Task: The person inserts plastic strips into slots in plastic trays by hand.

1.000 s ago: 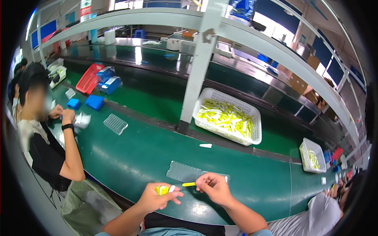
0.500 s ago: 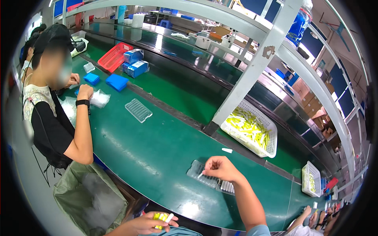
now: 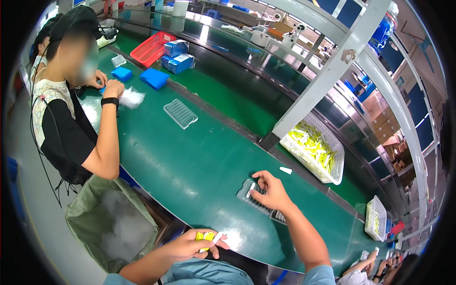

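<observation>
My left hand (image 3: 184, 247), near the front edge of the table, is closed around several small yellow-and-white sticks (image 3: 205, 236). One white end pokes out past its fingers. My right hand (image 3: 273, 191) hovers over a clear ribbed plastic tray (image 3: 242, 194), thumb and forefinger parted with nothing gripped between them. A white stick (image 3: 251, 190) lies at the tray's slots by the thumb tip. More pale sticks show in the slots under my right wrist, partly covered by the hand. Just beyond the hand, a loose white stick (image 3: 285, 170) rests on the green table (image 3: 190, 166).
A white basket (image 3: 338, 164) of yellow-and-white sticks stands beyond a metal post (image 3: 327, 71). Another clear tray (image 3: 180, 113) lies to the left. A co-worker (image 3: 66, 114) handles small items near blue packs (image 3: 154, 78) and a red basket (image 3: 151, 50). A green fabric bin (image 3: 90, 209) stands lower left.
My right thumb and forefinger have parted, letting go of the white stick at the tray. My left hand has come up a little, still holding its sticks. The whole view has shifted.
</observation>
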### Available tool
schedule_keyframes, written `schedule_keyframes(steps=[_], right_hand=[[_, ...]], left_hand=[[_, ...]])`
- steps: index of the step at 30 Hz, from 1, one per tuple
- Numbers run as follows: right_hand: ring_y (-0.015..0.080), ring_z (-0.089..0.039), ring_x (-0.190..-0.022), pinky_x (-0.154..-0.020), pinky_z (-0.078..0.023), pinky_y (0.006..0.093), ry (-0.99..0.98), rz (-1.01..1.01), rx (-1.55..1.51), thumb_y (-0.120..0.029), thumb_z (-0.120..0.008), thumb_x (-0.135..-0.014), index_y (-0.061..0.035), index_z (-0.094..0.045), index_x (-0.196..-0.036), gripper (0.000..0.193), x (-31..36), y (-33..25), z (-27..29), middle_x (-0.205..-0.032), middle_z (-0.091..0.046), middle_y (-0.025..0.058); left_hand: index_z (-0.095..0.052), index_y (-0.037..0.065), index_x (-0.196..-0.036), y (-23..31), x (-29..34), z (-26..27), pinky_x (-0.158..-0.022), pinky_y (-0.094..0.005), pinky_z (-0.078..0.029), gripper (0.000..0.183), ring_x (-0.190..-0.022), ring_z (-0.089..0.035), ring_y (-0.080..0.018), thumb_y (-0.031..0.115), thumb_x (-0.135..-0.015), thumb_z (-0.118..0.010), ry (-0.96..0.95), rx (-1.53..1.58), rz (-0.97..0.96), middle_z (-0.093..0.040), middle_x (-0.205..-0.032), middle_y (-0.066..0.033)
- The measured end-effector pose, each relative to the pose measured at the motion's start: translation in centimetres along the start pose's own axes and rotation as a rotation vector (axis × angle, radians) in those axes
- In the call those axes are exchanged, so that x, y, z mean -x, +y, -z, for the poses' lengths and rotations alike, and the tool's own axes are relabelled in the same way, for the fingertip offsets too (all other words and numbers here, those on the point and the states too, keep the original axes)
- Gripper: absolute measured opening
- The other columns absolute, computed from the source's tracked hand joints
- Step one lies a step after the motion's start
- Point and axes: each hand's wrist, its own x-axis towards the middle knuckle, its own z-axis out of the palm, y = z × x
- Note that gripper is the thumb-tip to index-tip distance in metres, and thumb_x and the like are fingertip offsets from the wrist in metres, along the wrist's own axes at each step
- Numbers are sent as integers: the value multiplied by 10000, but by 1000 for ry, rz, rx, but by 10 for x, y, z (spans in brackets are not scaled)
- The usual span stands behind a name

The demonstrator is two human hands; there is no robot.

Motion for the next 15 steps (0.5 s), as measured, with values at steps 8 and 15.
schedule_keyframes(steps=[8, 15], right_hand=[[207, -543, -709, -641, -454, 348, 62, 105, 141, -192, -785, -705, -51, -621, -1134, 481, 2, -5, -3, -795, -516, 63], [180, -527, -638, -594, -450, 335, 100, 53, 113, -284, -845, -736, -27, -626, -1109, 504, 1, -9, 0, -703, -517, 45]], left_hand=[[-482, -45, -1395, 4, 0, -3, -528, -218, -340, 404, -879, -647, -165, 67, -1007, -486, -22, -68, 15, -611, -1287, -206], [-518, -54, -1359, -1, 5, -7, -537, -242, -351, 371, -849, -666, -202, 77, -1011, -528, 35, -63, -1, -643, -1214, -254]])
